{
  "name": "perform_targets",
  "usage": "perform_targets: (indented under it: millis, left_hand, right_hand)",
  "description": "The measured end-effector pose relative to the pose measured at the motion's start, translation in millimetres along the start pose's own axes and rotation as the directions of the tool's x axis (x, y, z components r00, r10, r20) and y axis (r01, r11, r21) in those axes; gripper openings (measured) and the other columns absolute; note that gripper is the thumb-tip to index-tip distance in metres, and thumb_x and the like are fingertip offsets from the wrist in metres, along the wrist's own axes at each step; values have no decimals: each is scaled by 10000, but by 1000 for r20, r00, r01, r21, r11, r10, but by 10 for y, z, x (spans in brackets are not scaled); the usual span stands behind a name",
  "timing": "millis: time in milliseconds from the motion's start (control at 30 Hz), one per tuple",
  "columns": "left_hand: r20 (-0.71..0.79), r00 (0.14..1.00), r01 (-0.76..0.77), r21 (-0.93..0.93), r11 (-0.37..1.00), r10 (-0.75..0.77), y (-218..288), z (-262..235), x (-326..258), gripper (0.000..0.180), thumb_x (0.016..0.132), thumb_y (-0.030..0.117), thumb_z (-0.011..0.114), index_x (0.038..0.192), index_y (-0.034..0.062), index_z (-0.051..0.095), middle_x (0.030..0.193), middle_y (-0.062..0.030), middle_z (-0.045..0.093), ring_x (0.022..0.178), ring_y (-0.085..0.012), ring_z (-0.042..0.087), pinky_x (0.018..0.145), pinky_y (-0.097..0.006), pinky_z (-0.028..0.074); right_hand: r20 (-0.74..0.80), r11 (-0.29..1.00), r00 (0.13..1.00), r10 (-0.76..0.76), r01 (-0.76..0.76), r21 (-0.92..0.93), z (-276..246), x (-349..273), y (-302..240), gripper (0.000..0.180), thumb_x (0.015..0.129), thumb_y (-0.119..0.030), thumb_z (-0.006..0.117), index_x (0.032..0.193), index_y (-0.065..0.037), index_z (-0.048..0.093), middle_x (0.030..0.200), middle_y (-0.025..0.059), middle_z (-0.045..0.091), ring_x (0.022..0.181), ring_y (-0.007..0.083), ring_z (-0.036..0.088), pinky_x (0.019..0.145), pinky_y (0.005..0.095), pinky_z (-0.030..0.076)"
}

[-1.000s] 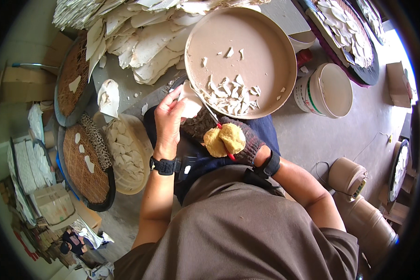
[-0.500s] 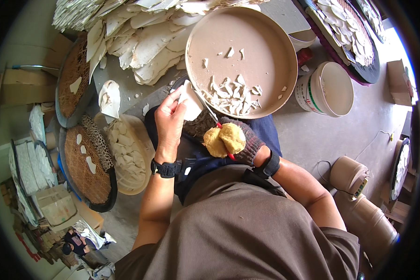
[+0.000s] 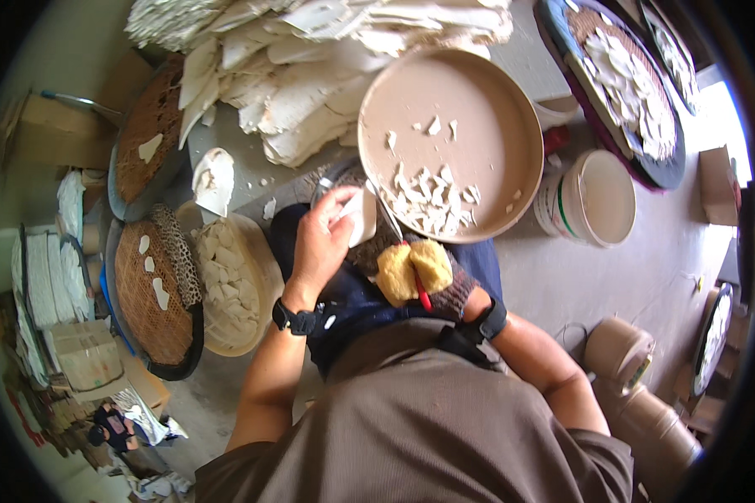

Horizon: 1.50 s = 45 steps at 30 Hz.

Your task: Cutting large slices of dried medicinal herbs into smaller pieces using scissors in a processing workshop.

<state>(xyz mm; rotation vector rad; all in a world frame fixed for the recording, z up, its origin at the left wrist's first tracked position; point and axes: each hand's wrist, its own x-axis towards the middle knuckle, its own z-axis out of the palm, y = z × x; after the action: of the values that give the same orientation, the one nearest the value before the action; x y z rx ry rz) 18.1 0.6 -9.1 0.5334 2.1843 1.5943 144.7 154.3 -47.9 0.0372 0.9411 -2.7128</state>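
Observation:
My left hand (image 3: 320, 247) pinches a thin, flat white piece (image 3: 364, 218) between thumb and fingers. In a dark knitted glove, my right hand (image 3: 460, 285) is closed round scissors (image 3: 424, 299) with red handles wrapped in yellow sponge. Their slim metal blades reach up to the white piece's right edge; whether they are parted I cannot tell. Just beyond my hands is a big round tan tray (image 3: 470, 92), with several white slivers (image 3: 432, 201) gathered at its near side. A tub (image 3: 264, 289) of cut white pieces (image 3: 229, 285) stands left of my left forearm.
A tall heap of white sheets (image 3: 310, 92) lies at the far left. One white piece (image 3: 214, 183) sits near the tub. Round woven trays (image 3: 134, 289) stand at left, a white bucket (image 3: 608, 201) at right. A person (image 3: 116, 427) is at the lower left.
The whole view has shifted, so the tray sits lower and further right. The white piece in my left hand is turned and shows less of its face. Both hands keep their grip.

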Motion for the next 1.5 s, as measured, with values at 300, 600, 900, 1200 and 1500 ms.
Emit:
perform_targets:
  millis: [300, 600, 900, 1200, 1500]
  left_hand:
    - [-265, 954, 218, 306, 927, -137, -270, -1355, -433, 281, 760, -75, 470, 1008, 5, 576, 839, -80, 629, 769, -138, 594, 697, -259, 470]
    - [-315, 942, -18, 298, 954, 116, 170, -1631, 313, 202, 776, 50, 613, 969, -8, 610, 888, -87, 645, 829, -179, 616, 770, -280, 472]
    - [60, 988, 153, -574, 805, -145, 518, -668, 1962, 305, 858, 256, 562, 973, -27, 569, 866, -128, 634, 808, -227, 636, 689, -288, 514]
    - [40, 976, 189, -643, 742, -214, 456, -489, 2444, 248, 808, 164, 610, 934, -37, 542, 810, -130, 627, 688, -220, 639, 566, -284, 547]
    - [99, 973, 230, -521, 822, -210, 702, -630, 2411, 257, 814, 172, 598, 941, -41, 534, 868, -163, 626, 646, -232, 643, 538, -270, 545]
  right_hand:
    - [-188, 849, 982, 23, -119, -516, -375, -102, 289, 221, 644, -206, 646, 821, -80, 600, 792, 114, 599, 762, 313, 577, 674, 391, 468]
    - [8, 691, 999, 42, -23, -722, -45, 13, 64, 195, 716, -194, 643, 831, -57, 566, 794, 140, 590, 768, 310, 581, 677, 373, 480]
    - [-109, 757, 993, 44, -104, -645, -201, -154, 118, 277, 684, -225, 690, 886, -61, 594, 816, 135, 600, 786, 302, 581, 704, 347, 469]
    - [-120, 796, 976, 181, -217, -566, -438, -177, 204, 166, 876, -122, 532, 980, -2, 581, 969, 77, 610, 889, 155, 585, 812, 296, 482]
    - [-148, 823, 988, 51, -125, -555, -412, -209, 183, 257, 707, -227, 679, 872, -53, 586, 824, 137, 601, 791, 292, 582, 694, 345, 470]
